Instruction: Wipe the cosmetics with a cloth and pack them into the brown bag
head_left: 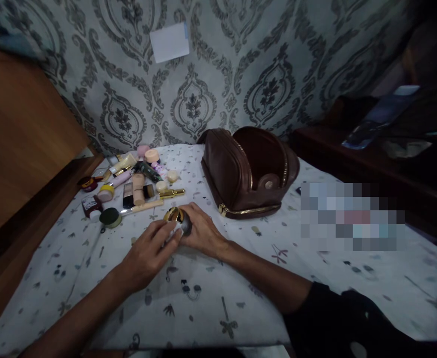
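- Lying farthest out to the left of the left hand (147,253), a dark red jar (88,184) and a dark red bottle (92,205) rest on the patterned cloth (203,318).
- Nearer that hand, beyond its fingertips, a green-lidded jar (110,217) stands beside a loose spread of cosmetics, a beige tube (138,191) among them and a gold tube (172,193) just beyond both hands.
- Left fingers are bunched, seemingly pinching a white wipe (178,227) against the gold-topped jar (174,214).
- Between the hands sits that gold-topped jar; wiping it well would probably call for light, even pressure, a clean fold and small turns.
- Right hand (203,231) curls around the jar's side; bracing low should keep it steady and leave the top free.
- Beyond the right hand, a brown bag (221,169) stands with its zipped mouth open.
- Farthest right, well apart from the hands, lies a clear packet (378,119); no brand or word can be read on it, nor on the dark red bottle's pale label.
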`<state>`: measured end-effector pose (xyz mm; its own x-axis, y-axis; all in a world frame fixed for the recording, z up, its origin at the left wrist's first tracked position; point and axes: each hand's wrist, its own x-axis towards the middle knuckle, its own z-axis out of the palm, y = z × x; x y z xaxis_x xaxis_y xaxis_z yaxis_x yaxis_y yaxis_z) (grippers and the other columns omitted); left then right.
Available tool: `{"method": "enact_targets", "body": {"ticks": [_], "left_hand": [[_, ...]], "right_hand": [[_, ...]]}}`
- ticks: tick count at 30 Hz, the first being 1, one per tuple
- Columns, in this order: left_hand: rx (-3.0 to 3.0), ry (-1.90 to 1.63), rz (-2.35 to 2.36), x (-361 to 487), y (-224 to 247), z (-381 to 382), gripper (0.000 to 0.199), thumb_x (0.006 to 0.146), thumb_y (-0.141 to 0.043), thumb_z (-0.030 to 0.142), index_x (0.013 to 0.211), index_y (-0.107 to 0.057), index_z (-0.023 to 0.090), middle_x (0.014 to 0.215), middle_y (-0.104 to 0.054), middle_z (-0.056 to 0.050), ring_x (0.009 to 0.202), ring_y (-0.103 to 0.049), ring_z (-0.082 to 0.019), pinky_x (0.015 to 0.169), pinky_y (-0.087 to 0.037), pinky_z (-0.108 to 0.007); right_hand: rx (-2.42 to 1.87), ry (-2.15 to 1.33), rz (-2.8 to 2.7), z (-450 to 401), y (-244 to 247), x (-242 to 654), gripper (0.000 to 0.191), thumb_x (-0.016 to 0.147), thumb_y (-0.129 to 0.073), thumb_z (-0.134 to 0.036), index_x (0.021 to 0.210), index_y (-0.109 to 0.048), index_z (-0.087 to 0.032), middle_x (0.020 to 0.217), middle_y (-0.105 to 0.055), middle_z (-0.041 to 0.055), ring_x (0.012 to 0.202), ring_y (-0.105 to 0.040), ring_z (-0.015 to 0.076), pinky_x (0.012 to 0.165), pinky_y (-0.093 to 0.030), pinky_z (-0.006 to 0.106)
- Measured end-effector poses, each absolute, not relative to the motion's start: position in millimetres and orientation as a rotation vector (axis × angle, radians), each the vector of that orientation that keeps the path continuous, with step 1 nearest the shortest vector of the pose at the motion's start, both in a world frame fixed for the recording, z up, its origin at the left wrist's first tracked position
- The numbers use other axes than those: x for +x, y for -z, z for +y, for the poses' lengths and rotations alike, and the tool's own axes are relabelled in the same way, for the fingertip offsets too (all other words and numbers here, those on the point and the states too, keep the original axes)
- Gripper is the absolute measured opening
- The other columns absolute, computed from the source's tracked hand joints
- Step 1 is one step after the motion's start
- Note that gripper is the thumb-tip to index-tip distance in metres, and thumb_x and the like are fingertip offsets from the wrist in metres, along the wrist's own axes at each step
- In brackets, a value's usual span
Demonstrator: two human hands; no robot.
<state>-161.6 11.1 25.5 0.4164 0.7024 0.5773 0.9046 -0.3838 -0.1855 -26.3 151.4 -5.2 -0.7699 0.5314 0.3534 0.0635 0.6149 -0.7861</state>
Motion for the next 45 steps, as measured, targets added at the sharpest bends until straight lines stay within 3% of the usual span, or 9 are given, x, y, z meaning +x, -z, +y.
{"method": "enact_targets", "body": {"ticks": [5,9,16,23,28,31,36,42,45], "left_hand": [[-2.210,0.465,-1.286,-156.3,-39.5,21.9,0.028,0.095,-0.048,0.008,0.121,-0.057,0.008,0.112,-0.064,-0.019,0.108,-0.055,-0.030,0.086,-0.058,-0.047],[-2.211,0.530,-1.385,-154.0,-43.6,29.5,0.025,0.095,-0.047,0.007,0.117,-0.058,0.011,0.112,-0.062,-0.017,0.106,-0.055,-0.028,0.087,-0.056,-0.046],[-2.179,0.734,-1.785,-160.2,-49.2,45.3,0.021,0.100,-0.042,0.022,0.104,-0.062,0.017,0.102,-0.062,-0.010,0.100,-0.057,-0.024,0.089,-0.050,-0.039],[-2.069,1.120,-2.315,-178.5,-49.3,48.6,0.035,0.098,-0.040,0.040,0.074,-0.055,0.018,0.073,-0.057,-0.001,0.072,-0.054,-0.018,0.068,-0.041,-0.028],[-1.895,1.481,-2.580,-186.8,-41.7,45.7,0.043,0.088,-0.047,0.056,0.066,-0.052,0.019,0.066,-0.052,0.001,0.064,-0.047,-0.016,0.059,-0.038,-0.025],[-1.782,1.676,-2.698,-190.2,-31.1,43.1,0.047,0.081,-0.054,0.063,0.070,-0.057,0.018,0.068,-0.056,0.001,0.064,-0.049,-0.016,0.059,-0.040,-0.025],[-1.603,1.971,-2.848,-191.8,-10.9,35.3,0.050,0.083,-0.058,0.063,0.095,-0.065,0.015,0.080,-0.066,-0.003,0.074,-0.058,-0.019,0.066,-0.046,-0.026],[-1.814,1.689,-2.734,-179.2,-19.7,29.1,0.048,0.094,-0.048,0.056,0.112,-0.065,0.015,0.092,-0.069,-0.004,0.084,-0.062,-0.021,0.077,-0.050,-0.030],[-1.932,1.467,-2.536,-169.3,-26.1,27.1,0.043,0.098,-0.045,0.047,0.122,-0.061,0.016,0.109,-0.068,-0.008,0.103,-0.061,-0.025,0.094,-0.048,-0.037]], "right_hand": [[-0.383,-0.985,-2.283,151.3,10.6,-26.6,0.045,0.070,-0.075,-0.023,0.110,-0.054,-0.021,0.099,-0.052,0.0041,0.095,-0.054,0.0224,0.085,-0.048,0.037],[-0.335,-0.935,-2.318,150.4,11.9,-27.8,0.052,0.069,-0.078,-0.024,0.114,-0.053,-0.019,0.100,-0.051,0.0051,0.099,-0.053,0.0242,0.089,-0.048,0.040],[-0.307,-0.906,-2.340,148.4,14.2,-31.0,0.051,0.066,-0.082,-0.026,0.109,-0.054,-0.020,0.104,-0.050,0.0057,0.099,-0.051,0.0260,0.089,-0.049,0.043],[-0.203,-0.919,-2.386,147.6,11.4,-29.6,0.064,0.070,-0.084,-0.028,0.123,-0.049,-0.020,0.111,-0.048,0.0080,0.106,-0.051,0.0266,0.094,-0.048,0.043],[-0.218,-0.956,-2.357,146.1,11.5,-28.7,0.065,0.070,-0.082,-0.026,0.126,-0.050,-0.022,0.113,-0.049,0.0074,0.109,-0.051,0.0264,0.096,-0.048,0.043],[-0.285,-0.991,-2.342,146.4,10.9,-28.3,0.059,0.071,-0.081,-0.028,0.122,-0.053,-0.022,0.109,-0.050,0.0060,0.107,-0.053,0.0256,0.094,-0.048,0.042],[-0.365,-1.032,-2.344,148.7,9.5,-28.6,0.057,0.069,-0.083,-0.029,0.117,-0.054,-0.022,0.107,-0.049,0.0047,0.107,-0.053,0.0247,0.093,-0.048,0.041],[-0.432,-1.054,-2.281,148.3,7.4,-28.6,0.051,0.068,-0.080,-0.024,0.112,-0.054,-0.020,0.105,-0.050,0.0046,0.103,-0.054,0.0237,0.092,-0.047,0.040],[-0.442,-1.081,-2.237,147.0,5.2,-27.2,0.047,0.069,-0.078,-0.021,0.109,-0.054,-0.020,0.102,-0.052,0.0046,0.101,-0.055,0.0236,0.089,-0.049,0.038]]}}
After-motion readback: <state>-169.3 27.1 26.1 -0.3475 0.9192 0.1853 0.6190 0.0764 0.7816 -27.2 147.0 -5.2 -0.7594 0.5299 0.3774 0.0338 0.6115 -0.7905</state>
